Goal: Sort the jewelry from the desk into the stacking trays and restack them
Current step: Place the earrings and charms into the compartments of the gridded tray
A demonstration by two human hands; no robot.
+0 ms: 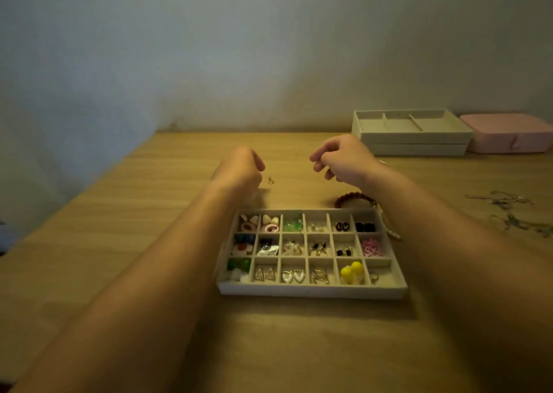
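A beige compartment tray (311,291) lies on the wooden desk (149,243) in front of me, with earrings and beads in its cells. Beyond its far edge both hands hover over the desk. My left hand (242,169) has its fingers curled under on the far side, so what they hold is hidden. A small gold piece (270,180) lies on the desk just right of it. My right hand (344,162) has curled fingers, thumb meeting fingertip, with nothing visible between them. A dark red bead bracelet (353,198) lies under my right wrist.
Two stacked beige trays (413,139) stand at the back right, the top one with three long bare sections. A pink box (505,135) sits beside them. Tangled thin chains (508,210) lie at the right. A pearl strand (392,233) touches the tray's right side.
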